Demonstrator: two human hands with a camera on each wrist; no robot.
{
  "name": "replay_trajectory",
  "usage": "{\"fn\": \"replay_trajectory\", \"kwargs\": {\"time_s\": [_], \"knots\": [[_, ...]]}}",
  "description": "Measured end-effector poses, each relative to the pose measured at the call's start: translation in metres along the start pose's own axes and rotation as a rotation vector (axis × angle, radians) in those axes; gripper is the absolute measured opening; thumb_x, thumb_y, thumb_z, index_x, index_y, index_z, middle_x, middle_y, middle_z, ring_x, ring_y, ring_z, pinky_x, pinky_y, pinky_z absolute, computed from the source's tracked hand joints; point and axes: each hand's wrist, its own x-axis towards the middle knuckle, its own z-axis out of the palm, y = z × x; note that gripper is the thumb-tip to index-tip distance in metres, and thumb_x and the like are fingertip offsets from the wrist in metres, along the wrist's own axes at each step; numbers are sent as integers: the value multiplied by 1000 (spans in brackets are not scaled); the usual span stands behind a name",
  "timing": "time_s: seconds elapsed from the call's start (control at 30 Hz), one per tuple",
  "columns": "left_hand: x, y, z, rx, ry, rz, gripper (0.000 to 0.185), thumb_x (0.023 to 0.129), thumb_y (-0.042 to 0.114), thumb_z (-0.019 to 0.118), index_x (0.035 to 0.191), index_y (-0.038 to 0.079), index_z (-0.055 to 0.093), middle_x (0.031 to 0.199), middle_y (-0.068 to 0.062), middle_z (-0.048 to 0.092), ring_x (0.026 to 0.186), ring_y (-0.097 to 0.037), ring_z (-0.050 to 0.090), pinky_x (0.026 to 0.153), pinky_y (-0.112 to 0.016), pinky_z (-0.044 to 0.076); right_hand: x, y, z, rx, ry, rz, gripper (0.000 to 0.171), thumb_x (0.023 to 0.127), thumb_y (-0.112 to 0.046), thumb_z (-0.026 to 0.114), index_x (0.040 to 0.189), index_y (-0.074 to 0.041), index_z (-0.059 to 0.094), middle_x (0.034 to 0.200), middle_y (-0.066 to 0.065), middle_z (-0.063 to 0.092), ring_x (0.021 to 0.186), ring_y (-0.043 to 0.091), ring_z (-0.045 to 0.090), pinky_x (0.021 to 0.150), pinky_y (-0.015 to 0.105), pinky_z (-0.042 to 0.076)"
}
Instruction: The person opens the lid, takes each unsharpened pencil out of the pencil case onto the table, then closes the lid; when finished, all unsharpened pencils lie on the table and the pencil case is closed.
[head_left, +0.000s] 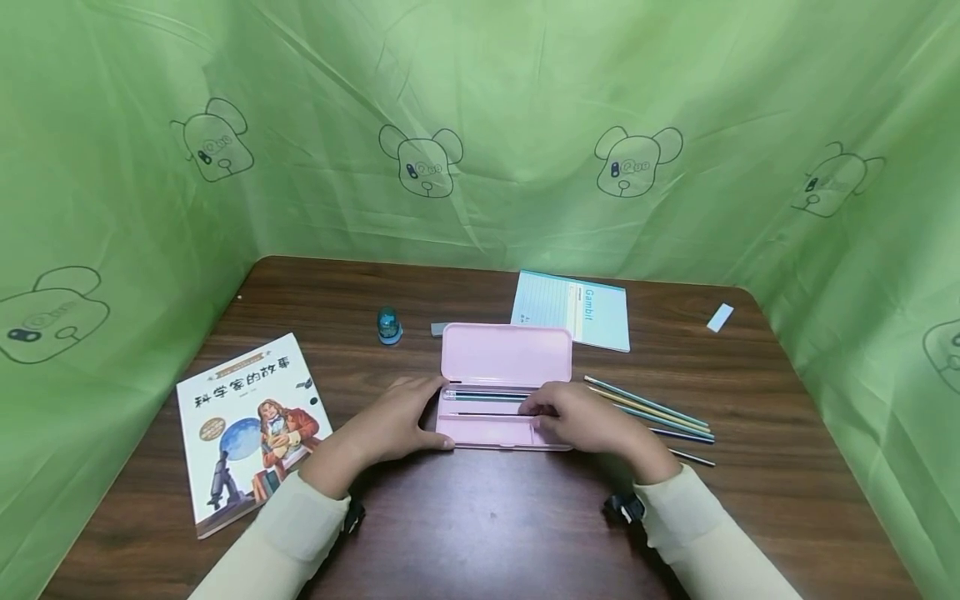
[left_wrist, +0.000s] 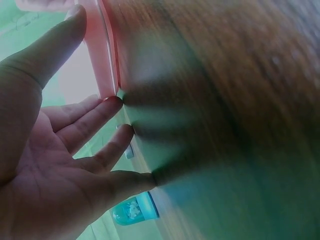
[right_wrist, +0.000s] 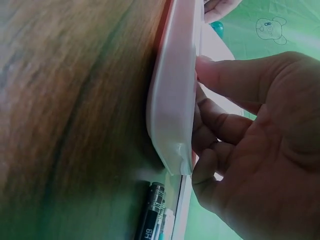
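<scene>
Lying open near the middle of the brown table (head_left: pixel 480 517), a pink pencil case (head_left: pixel 504 357) is framed by both hands, its lid tipped back toward the green curtain. The left hand (head_left: pixel 397 421) is laid against the case's left end with fingers straight and spread (nothing is gripped by it). The right hand (head_left: pixel 588 421) is set at the tray's right end, fingers curled over the rim and into the tray, where a pencil (head_left: pixel 487 413) is touched at its end; whether it is pinched cannot be told. Loose pencils (head_left: pixel 652 410) are fanned just right of the case. A storybook (head_left: pixel 251 429), a blue sharpener (head_left: pixel 389 325) and a notebook (head_left: pixel 573 310) are spread around.
</scene>
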Motion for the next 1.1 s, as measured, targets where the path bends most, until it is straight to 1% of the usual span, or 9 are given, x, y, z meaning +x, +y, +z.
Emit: {"fn": "replay_trajectory", "kwargs": {"time_s": [0.13,0.27,0.43,0.53,0.67,0.77,0.87,0.93,1.1], "knots": [[0,0,1,-1,3,2,93,88,40,97,159,-4,55,161,-24,62,154,-43,56,132,-61,38,0,2,-1,40,-1,28,22,104,-1,74,119,-14,82,110,-1,79,99,12,68,92,40,64],[0,-1,2,-7,2,-2,93,88,41,97,159,-3,55,161,-23,62,153,-42,56,132,-60,39,1,2,-1,40,4,38,24,102,3,75,116,-15,82,106,-3,78,94,10,67,88,36,64],[0,0,2,-12,-2,-9,94,88,41,97,160,-3,54,162,-23,61,155,-43,55,133,-61,38,0,2,-3,59,0,57,21,102,1,75,113,-15,82,97,-3,76,86,11,64,76,30,58],[0,0,2,-12,-1,-7,94,88,41,97,160,-3,54,162,-23,61,154,-42,55,133,-61,38,-1,4,-3,81,5,53,19,103,-1,76,113,-15,83,97,-1,77,86,11,64,75,28,56],[0,-1,2,-14,2,-2,93,88,42,97,159,-1,55,161,-22,62,154,-42,56,132,-61,39,-5,10,-5,124,35,24,16,102,-3,78,112,-14,84,101,2,80,91,10,66,81,25,58],[0,-1,3,-19,-1,-4,94,88,42,97,160,-1,55,162,-22,62,154,-42,56,133,-61,38,-11,16,-8,167,59,-9,15,100,-3,80,111,-14,84,100,1,80,90,8,66,80,24,58],[0,-1,3,-21,-2,-4,93,88,42,97,160,-1,54,162,-22,61,155,-42,55,133,-62,38,-19,22,-15,200,88,-16,15,99,-3,82,110,-13,84,99,0,78,89,9,65,78,23,57],[0,-1,2,-24,-1,-7,93,88,41,97,160,-1,55,162,-22,61,155,-43,55,132,-62,38,-26,28,-21,215,106,1,15,99,-4,83,110,-14,84,99,-1,78,89,10,65,78,23,57],[1,-1,1,-23,-1,-12,93,88,39,97,160,-2,54,163,-23,61,155,-42,54,133,-61,38,-50,46,-41,211,142,71,16,99,-9,83,113,-16,84,100,-2,78,89,11,65,78,25,56]]}}
